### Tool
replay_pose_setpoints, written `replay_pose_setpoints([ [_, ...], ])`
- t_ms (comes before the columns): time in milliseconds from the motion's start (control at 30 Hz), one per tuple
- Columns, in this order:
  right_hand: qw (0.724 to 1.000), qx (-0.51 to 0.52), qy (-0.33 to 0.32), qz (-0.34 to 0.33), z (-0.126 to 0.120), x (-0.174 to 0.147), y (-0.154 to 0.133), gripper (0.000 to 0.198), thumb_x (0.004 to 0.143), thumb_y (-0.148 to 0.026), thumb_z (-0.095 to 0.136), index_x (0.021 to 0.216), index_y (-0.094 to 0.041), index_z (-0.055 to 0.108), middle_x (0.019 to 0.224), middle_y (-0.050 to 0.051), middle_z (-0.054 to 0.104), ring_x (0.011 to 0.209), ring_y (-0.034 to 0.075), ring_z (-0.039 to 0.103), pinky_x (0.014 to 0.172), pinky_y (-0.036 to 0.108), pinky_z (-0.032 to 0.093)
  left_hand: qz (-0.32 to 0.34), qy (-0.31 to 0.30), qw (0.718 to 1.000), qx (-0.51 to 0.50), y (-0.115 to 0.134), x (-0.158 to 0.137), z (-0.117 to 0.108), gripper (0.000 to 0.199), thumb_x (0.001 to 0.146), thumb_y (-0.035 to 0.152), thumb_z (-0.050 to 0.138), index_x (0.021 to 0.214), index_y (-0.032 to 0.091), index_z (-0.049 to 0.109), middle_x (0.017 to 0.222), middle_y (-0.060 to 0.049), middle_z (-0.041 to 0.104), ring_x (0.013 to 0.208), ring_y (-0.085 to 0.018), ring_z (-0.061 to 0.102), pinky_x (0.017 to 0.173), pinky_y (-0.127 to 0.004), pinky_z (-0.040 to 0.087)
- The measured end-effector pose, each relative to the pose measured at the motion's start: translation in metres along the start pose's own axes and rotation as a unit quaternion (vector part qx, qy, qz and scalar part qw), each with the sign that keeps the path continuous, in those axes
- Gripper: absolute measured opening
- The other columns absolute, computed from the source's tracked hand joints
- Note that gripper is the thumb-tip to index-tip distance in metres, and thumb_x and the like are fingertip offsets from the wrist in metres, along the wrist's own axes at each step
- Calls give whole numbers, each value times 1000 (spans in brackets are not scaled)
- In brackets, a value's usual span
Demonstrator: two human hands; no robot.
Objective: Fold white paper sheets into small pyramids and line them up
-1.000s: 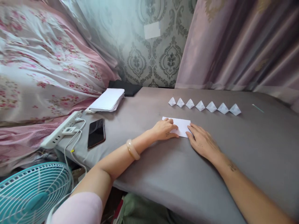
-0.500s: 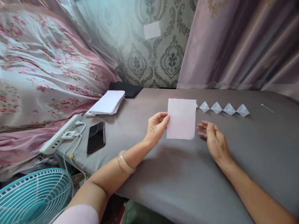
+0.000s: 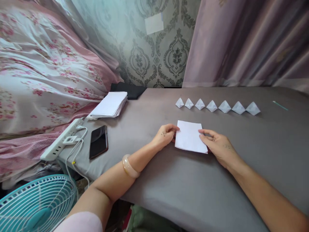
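Observation:
A white sheet of paper [image 3: 190, 137] is held between both hands, tilted back over the grey cloth. My left hand [image 3: 167, 135] pinches its left edge, with some fingers hidden behind the paper. At the right edge, my right hand [image 3: 213, 141] grips it between thumb and fingers. Beyond the sheet stands a row of several folded white paper shapes [image 3: 212, 106], pointed like small diamonds. A stack of white paper [image 3: 109, 103] lies at the back left of the table.
On the left are a dark phone [image 3: 98, 142] and a white power strip [image 3: 63, 140] with cables. A turquoise fan [image 3: 38, 203] stands at the lower left. A thin stick [image 3: 280, 105] lies at the far right of the grey table [image 3: 145, 122]. Patterned wallpaper and curtains rise behind.
The sheet has come down and tipped back, uncovering more of the folded shapes. My right hand, open and apart from the paper before, now grips its right edge.

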State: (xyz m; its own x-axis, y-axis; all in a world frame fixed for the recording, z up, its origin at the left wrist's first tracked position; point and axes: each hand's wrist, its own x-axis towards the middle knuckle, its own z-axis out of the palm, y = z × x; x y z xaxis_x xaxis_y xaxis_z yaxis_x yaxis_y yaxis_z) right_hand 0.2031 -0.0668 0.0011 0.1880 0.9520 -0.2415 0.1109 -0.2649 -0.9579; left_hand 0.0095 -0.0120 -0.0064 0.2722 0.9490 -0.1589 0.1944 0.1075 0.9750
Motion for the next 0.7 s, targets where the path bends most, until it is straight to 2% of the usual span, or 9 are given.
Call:
replay_pose_setpoints([
  [100, 999, 14, 9, 28, -1, 2, -1, 28, 78, -28, 61, 102, -14, 65, 75, 5, 70, 55, 13, 59, 47, 23, 45, 65, -10, 992, 104, -3, 2, -7, 33, 75, 1, 43, 95, 14, 65, 93, -8, 67, 82, -15, 62, 75, -29, 53],
  [200, 999, 17, 12, 43, -2, 3, -1, 26, 78, -28, 62, 99, -13, 67, 67, 2, 67, 51, 11, 56, 44, 22, 43, 136, -16, 960, 245, -2, 1, -14, 35, 76, 5, 47, 102, 17, 67, 99, -8, 65, 85, -17, 60, 85, -35, 51],
  [300, 997, 34, 7, 70, -4, 4, -3, 22, 77, -24, 63, 94, -12, 70, 59, 0, 62, 48, 10, 53, 42, 20, 43, 155, -41, 931, 328, 1, -3, -18, 39, 74, 6, 52, 107, 20, 67, 107, -9, 59, 87, -18, 58, 87, -37, 50],
  [533, 992, 48, 9, 115, -6, -1, -14, 8, 77, -17, 69, 82, -11, 69, 65, 4, 67, 51, 10, 59, 42, 18, 47, 179, -73, 913, 358, 0, -5, -18, 23, 81, 17, 54, 96, 23, 71, 110, -9, 54, 96, -21, 56, 90, -38, 48],
  [700, 986, 55, -8, 155, -9, -3, -21, 14, 89, -23, 57, 87, -10, 63, 67, 7, 69, 48, 10, 61, 41, 17, 48, 173, -57, 916, 358, -2, -4, -15, 16, 83, 26, 57, 88, 20, 71, 104, -9, 58, 94, -22, 57, 87, -37, 48],
])
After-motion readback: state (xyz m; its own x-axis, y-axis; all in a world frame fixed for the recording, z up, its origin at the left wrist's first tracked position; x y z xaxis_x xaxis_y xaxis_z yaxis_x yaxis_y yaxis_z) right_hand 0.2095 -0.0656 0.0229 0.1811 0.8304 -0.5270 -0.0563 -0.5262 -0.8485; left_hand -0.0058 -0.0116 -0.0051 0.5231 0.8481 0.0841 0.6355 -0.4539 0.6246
